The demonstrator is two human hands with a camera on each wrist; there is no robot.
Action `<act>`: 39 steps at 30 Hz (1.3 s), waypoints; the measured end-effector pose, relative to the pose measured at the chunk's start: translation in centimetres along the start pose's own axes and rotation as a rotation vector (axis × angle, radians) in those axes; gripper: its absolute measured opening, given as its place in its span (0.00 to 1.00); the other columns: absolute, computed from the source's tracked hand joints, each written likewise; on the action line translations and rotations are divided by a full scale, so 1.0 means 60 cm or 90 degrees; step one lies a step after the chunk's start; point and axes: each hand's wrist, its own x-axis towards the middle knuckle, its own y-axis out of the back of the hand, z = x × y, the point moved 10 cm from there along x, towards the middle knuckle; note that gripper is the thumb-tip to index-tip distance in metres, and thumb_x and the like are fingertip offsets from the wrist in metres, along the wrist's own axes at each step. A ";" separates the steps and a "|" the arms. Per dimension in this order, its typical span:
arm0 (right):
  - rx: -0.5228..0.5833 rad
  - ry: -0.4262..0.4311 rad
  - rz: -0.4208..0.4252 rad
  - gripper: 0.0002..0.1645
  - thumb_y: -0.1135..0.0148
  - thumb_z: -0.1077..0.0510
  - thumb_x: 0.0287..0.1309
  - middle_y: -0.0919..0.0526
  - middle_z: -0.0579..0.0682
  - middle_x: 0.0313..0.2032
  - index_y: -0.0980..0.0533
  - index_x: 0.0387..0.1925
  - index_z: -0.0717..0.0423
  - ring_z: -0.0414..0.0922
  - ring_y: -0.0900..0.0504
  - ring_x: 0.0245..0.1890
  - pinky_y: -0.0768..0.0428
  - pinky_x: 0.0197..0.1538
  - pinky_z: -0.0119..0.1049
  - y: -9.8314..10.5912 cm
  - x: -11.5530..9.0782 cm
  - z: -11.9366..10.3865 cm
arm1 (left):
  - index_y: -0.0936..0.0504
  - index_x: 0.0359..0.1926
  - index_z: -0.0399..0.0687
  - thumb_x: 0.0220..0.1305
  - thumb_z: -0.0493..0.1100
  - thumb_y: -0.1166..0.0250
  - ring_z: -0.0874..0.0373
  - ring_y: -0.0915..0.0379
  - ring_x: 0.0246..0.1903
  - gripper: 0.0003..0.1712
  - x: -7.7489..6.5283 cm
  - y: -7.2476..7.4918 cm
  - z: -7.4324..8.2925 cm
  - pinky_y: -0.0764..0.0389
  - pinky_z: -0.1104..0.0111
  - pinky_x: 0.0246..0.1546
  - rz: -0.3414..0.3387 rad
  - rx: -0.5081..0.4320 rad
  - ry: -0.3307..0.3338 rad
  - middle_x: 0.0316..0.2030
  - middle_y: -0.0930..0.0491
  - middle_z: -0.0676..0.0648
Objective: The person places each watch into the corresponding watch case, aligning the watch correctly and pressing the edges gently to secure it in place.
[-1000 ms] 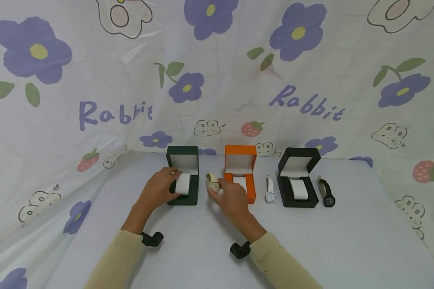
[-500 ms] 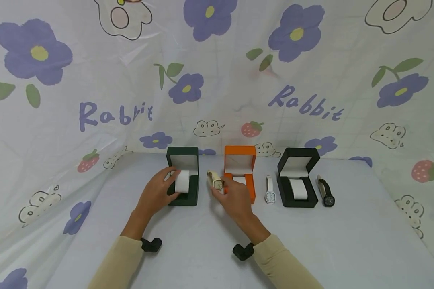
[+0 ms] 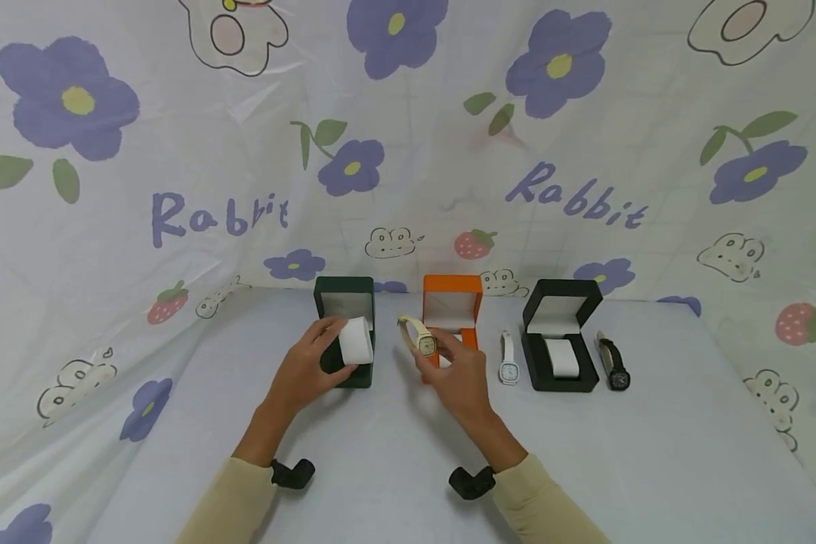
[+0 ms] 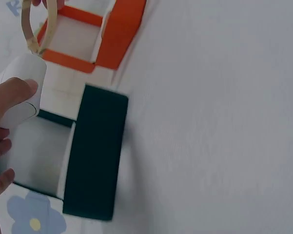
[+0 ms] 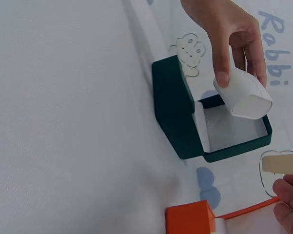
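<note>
Between thumb and fingers my left hand (image 3: 301, 370) grips a white watch cushion (image 3: 357, 341), lifted over an open green watch box (image 3: 344, 283). In the right wrist view the cushion (image 5: 244, 95) is tilted, one rounded end showing. My right hand (image 3: 464, 379) pinches a wristwatch (image 3: 418, 332) with a cream strap and a gold-toned square case, held up in front of the orange box. The left wrist view shows its strap (image 4: 26, 24) as a loop close to the cushion's end. My right hand hides part of the orange box.
Right of the green box stands an open orange watch box (image 3: 452, 283), then an open black one (image 3: 532, 366) with a white cushion (image 3: 562, 357) inside. A silver-white watch (image 3: 508, 359) lies between these two; a black watch (image 3: 614, 363) lies at the far right. A patterned curtain (image 3: 408, 151) hangs behind.
My left hand has lifted the white cushion out of the green box and tilted it. My right hand has raised the cream watch and shifted it slightly right.
</note>
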 end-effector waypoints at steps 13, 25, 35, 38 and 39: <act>0.025 -0.033 0.053 0.23 0.23 0.61 0.55 0.12 0.57 0.43 0.17 0.52 0.65 0.46 0.11 0.37 0.12 0.46 0.41 0.072 0.003 -0.002 | 0.26 0.70 0.45 0.47 0.37 0.17 0.43 0.28 0.60 0.47 0.020 -0.023 0.073 0.17 0.50 0.54 0.001 -0.191 0.059 0.62 0.29 0.41; -0.027 0.006 0.054 0.27 0.21 0.60 0.53 0.11 0.56 0.42 0.18 0.53 0.67 0.45 0.12 0.35 0.12 0.44 0.44 0.105 0.000 -0.026 | 0.29 0.73 0.56 0.52 0.36 0.20 0.46 0.24 0.57 0.48 0.045 -0.050 0.136 0.13 0.64 0.43 -0.031 -0.435 0.124 0.65 0.34 0.45; -0.018 0.002 0.027 0.27 0.22 0.59 0.54 0.11 0.53 0.45 0.18 0.54 0.64 0.44 0.12 0.37 0.12 0.46 0.42 0.105 -0.004 -0.037 | 0.30 0.74 0.56 0.52 0.34 0.21 0.47 0.27 0.61 0.48 0.055 -0.065 0.164 0.14 0.67 0.44 -0.046 -0.447 0.138 0.66 0.34 0.47; -0.013 0.011 0.018 0.26 0.22 0.60 0.53 0.12 0.53 0.46 0.18 0.54 0.64 0.45 0.12 0.37 0.12 0.46 0.41 0.102 -0.006 -0.040 | 0.29 0.73 0.54 0.52 0.34 0.21 0.47 0.27 0.61 0.48 0.057 -0.068 0.169 0.14 0.67 0.44 -0.048 -0.446 0.141 0.66 0.34 0.47; -0.015 0.014 0.015 0.26 0.22 0.60 0.53 0.12 0.53 0.46 0.18 0.54 0.64 0.45 0.13 0.38 0.12 0.46 0.41 0.102 -0.007 -0.040 | 0.29 0.73 0.53 0.52 0.34 0.21 0.47 0.27 0.61 0.47 0.057 -0.069 0.170 0.14 0.67 0.45 -0.048 -0.448 0.140 0.66 0.34 0.47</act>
